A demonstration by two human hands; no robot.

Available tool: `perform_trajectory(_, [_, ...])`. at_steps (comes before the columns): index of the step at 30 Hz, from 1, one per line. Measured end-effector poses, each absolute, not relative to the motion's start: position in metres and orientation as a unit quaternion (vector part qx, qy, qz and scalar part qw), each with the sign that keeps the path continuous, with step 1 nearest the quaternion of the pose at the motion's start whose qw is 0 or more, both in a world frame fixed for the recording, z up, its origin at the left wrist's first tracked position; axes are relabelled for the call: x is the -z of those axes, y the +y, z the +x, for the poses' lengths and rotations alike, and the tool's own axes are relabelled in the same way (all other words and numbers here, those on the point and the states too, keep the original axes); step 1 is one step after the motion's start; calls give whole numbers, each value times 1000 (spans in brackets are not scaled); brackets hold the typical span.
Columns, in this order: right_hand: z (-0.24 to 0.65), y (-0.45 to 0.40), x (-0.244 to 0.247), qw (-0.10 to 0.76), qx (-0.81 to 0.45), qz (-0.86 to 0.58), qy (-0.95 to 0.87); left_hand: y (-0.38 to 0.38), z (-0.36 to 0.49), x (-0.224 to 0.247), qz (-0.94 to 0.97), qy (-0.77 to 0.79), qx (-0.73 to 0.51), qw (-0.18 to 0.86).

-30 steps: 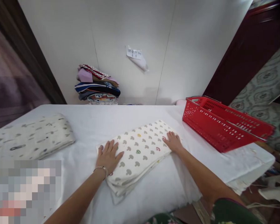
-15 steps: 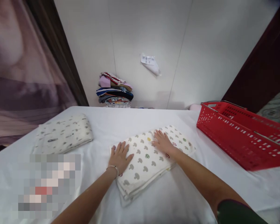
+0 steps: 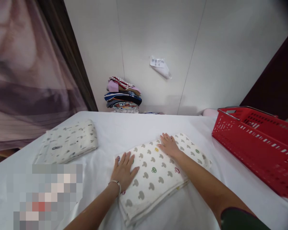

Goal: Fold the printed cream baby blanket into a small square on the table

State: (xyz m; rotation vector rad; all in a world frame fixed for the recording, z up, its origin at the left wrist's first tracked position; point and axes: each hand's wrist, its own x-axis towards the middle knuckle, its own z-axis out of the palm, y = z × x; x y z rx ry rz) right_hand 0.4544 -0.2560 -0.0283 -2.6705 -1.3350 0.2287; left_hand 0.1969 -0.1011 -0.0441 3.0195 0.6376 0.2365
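A folded white cloth (image 3: 151, 179) printed with grey mushrooms and a few coloured ones lies in front of me on a white-covered table (image 3: 153, 124). My left hand (image 3: 124, 169) rests on its left end, fingers spread, with a bracelet at the wrist. Near the far edge of the cloth, my right hand (image 3: 170, 145) lies flat with its fingers stretched out. Both hands press on top of the fabric without gripping it. Off to the left is a second folded cloth (image 3: 70, 140), white with small grey-green prints.
A red perforated plastic basket (image 3: 256, 147) with metal handles stands at the right. Behind the table, a stack of folded textiles (image 3: 123, 95) sits against the pale wall. A curtain (image 3: 21, 80) hangs at the left. A blurred-out patch (image 3: 45, 198) covers the lower left.
The view has shifted slightly, so the wall items appear further right. My right hand has slid a little towards the left over the cloth; my left hand stays at the left end.
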Motion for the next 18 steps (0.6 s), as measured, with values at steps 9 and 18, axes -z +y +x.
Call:
perform_trajectory(9, [479, -267, 20, 83, -92, -897, -425, -103, 197, 39, 975, 210, -71, 29])
perform_trajectory(18, [520, -312, 22, 96, -73, -939, -323, -102, 198, 40, 975, 211, -65, 27])
